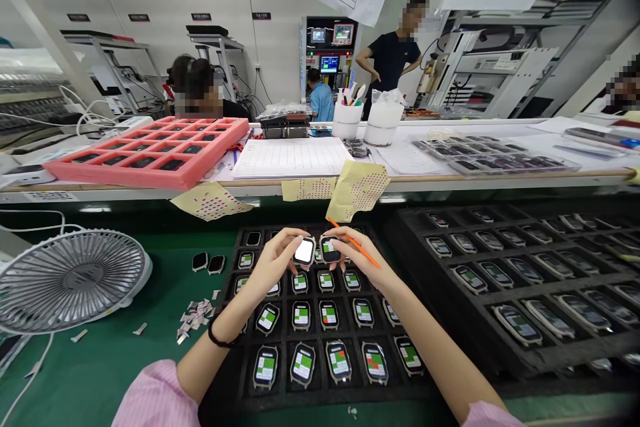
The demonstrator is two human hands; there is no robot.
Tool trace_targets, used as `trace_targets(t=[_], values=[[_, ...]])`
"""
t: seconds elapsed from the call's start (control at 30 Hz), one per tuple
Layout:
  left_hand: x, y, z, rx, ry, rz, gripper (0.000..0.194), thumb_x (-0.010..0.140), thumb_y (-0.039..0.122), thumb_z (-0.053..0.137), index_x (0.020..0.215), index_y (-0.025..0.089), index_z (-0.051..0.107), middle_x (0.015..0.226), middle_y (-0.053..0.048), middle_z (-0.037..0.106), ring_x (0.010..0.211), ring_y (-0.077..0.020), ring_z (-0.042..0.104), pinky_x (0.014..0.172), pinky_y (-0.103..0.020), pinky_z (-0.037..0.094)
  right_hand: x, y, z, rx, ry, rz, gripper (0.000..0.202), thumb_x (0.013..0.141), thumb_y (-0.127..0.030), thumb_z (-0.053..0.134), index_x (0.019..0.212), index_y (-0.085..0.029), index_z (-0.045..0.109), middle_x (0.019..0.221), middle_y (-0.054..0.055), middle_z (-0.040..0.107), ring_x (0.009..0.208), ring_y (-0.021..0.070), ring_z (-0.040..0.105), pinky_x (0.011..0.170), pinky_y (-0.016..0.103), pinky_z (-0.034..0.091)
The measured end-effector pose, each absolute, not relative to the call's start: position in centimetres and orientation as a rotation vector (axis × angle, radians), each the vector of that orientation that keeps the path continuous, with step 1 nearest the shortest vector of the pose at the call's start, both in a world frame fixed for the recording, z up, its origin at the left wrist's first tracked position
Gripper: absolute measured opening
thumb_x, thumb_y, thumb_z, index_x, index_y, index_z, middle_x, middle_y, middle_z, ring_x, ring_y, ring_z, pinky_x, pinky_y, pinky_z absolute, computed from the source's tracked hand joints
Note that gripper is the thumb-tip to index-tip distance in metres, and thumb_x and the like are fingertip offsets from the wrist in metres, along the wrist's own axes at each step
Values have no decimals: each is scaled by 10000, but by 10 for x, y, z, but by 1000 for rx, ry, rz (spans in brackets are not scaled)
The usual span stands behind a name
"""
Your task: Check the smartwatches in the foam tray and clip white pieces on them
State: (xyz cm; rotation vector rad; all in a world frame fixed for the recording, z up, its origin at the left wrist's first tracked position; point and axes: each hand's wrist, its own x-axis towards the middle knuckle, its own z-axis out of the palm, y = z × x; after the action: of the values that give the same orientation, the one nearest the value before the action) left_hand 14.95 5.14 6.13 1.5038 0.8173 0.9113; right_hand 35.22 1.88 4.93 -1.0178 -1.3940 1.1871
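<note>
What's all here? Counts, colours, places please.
Blank watch: one, white screen, centre
Patterned watch: one, partly green, centre
Orange stick: one, orange, centre
Black trays: two, black, foreground
Tray watches: dozens, silvery, inside those
Loose watches: two, dark, left
Fan: one, grey, left
Scraps: many, whitish, left
Table: one, green, bottom
Shelf: one, white, middle
Pink tray: one, pink, shelf
Sheets: three, yellow, shelf edge
Containers: two, white, shelf
Papers: several, white, shelf
People: four, clothing varied, background
Sleeves: two, pink, bottom
Left hand: one, bare, holding blank watch
Right hand: one, bare, holding patterned watch
</note>
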Motion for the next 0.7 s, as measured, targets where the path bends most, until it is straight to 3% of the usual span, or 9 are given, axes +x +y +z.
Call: trace_targets(t=[0.1,0.2,0.33,0.43,0.57,0.7], values=[[150,50,62,1507,834,892,322,853,465,552,977,171,590,709,3,609,522,-123,617,415,-190,445,352,19,48,-1023,-1389,1171,242,866,-382,589,1002,-184,622,733,5,618,528,137,646,419,220,444],[150,50,61,1521,802,871,323,853,443,563,1035,177,579,796,-19,632,597,-132,628,445,-200,479,354,20,46,-1012,-1407,1173,242,869,-360,591,1040,-190,615,778,16,633,561,144,659,424,217,450],[149,52,58,1530,744,858,403,824,405,613,1156,198,517,1029,-74,624,778,-161,629,498,-213,531,358,22,42,-977,-1484,1189,337,848,-324,627,1161,-213,567,1029,67,644,664,152,680,471,226,493],[149,52,57,1549,738,850,448,796,364,653,1181,206,489,1102,-88,596,804,-158,617,504,-210,536,360,22,43,-960,-1501,1211,422,797,-307,686,1181,-214,537,1175,102,596,730,170,693,469,224,501],[149,50,60,1541,771,855,394,806,383,642,1124,194,508,1039,-77,611,754,-156,636,463,-200,514,358,21,45,-999,-1457,1194,352,800,-319,682,1110,-198,569,1029,76,640,657,159,689,450,221,481],[150,49,62,1530,816,856,335,829,438,603,1033,177,555,820,-24,613,630,-141,640,415,-186,474,356,19,46,-1034,-1405,1160,263,840,-364,631,1031,-185,605,853,36,649,558,143,662,427,227,454]])
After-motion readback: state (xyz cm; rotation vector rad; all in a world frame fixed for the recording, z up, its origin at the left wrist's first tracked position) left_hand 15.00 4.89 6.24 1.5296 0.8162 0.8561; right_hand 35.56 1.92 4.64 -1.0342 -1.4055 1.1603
